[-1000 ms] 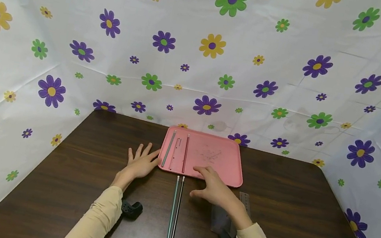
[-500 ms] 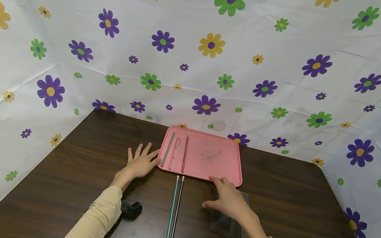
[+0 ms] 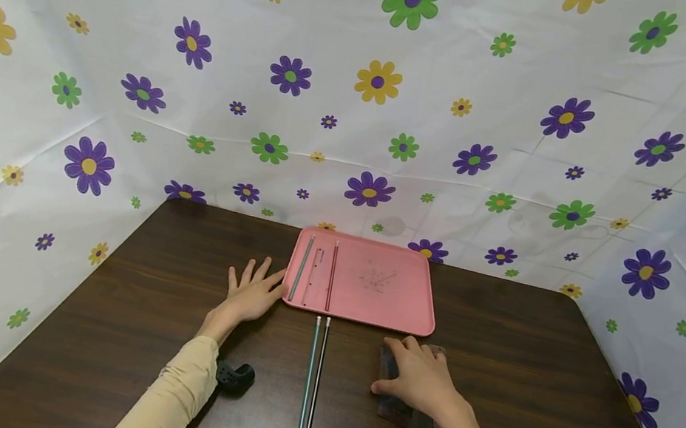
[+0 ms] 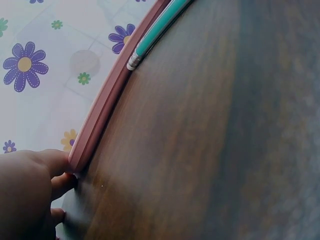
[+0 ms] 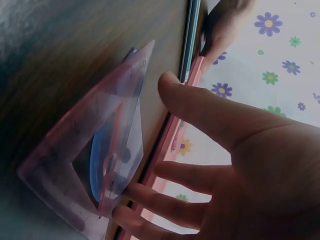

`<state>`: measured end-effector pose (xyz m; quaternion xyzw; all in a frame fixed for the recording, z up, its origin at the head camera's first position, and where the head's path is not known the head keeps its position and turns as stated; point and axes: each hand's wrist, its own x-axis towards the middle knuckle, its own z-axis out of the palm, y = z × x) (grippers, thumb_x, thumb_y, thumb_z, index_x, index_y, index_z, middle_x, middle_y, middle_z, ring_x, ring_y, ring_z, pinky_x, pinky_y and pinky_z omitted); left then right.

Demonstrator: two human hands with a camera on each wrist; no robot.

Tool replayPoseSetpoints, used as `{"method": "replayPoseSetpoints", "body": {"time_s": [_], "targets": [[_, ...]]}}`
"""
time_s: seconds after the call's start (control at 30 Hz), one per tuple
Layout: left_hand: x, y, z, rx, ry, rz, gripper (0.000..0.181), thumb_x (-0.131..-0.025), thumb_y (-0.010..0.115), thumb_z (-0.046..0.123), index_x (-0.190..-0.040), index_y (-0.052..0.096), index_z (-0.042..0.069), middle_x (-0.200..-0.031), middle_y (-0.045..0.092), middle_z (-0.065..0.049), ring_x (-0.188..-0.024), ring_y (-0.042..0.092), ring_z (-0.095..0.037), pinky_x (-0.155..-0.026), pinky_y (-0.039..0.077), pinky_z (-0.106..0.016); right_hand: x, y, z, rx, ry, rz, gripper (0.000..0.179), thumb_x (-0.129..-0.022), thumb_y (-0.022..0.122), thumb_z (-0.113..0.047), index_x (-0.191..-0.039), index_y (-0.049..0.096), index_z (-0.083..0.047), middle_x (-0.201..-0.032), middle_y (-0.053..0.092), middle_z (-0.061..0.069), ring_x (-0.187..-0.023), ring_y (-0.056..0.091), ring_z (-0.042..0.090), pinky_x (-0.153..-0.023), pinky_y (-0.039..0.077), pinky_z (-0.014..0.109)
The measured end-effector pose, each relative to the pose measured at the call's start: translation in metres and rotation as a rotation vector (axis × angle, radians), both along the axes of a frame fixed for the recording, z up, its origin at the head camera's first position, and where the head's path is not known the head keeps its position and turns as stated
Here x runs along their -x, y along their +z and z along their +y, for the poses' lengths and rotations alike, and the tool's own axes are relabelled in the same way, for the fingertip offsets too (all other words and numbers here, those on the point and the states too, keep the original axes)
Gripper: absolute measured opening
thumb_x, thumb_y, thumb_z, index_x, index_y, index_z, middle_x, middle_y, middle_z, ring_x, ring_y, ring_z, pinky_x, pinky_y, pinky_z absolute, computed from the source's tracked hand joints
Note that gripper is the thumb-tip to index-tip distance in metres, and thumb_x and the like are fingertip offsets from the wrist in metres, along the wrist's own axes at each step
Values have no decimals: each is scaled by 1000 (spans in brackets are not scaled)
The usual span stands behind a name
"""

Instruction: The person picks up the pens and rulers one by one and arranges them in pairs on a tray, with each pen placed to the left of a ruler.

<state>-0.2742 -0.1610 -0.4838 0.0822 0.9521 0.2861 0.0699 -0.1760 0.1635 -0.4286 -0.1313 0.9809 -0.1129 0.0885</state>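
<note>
My left hand [image 3: 248, 300] rests on the table with fingers spread, its fingers touching the left edge of the pink tray [image 3: 385, 307]. Inside the tray lie a green pencil [image 3: 301, 267], a clear ruler [image 3: 315, 277] and a red pencil [image 3: 332, 276]. My right hand [image 3: 421, 380] hovers over clear drawing tools, thumb and fingers apart, holding nothing. The right wrist view shows these beside the fingers: a transparent set square [image 5: 50, 170] and, seen through it, a blue curved edge [image 5: 95, 160]. My right hand hides part of them in the head view.
A teal pencil [image 3: 309, 377] and a black pencil [image 3: 318, 378] lie side by side in front of the tray. Near my left forearm is a black object [image 3: 235, 378]. The brown table [image 3: 526, 378] ends at a flowered sheet [image 3: 231, 69] behind the tray.
My right hand has moved right and toward me, from the tray's front edge to above the set square. My left hand stays at the tray's edge.
</note>
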Motion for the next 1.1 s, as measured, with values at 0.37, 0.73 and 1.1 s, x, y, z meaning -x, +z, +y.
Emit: {"method": "replayPoseSetpoints", "body": {"time_s": [0.37,0.73,1.1], "targets": [[0,1,0,8,3,3,57,-106,36,45,-157,34,20,-167,7,-17,-153,-8,-44,-112,-19,-69,-1,-4,-9,-6,-13,-12,76,-70,90,-31,-135,60,-4,-125,57,15,-101,56,36,-89,43,59],[0,1,1,13,10,1,57,-106,37,46,-157,33,21,-167,6,-16,-153,-7,-44,-112,-19,-69,6,-8,-6,166,8,-27,75,-64,93,-18,-132,62,-11,-117,57,11,-100,54,32,-85,44,57],[1,-3,0,7,9,11,56,-106,37,43,-156,34,19,-167,8,-18,-153,-6,-45,-113,-19,-69,1,-10,4,234,76,-80,89,-64,93,-14,-143,52,-12,-139,48,13,-119,45,34,-87,49,53]]}}
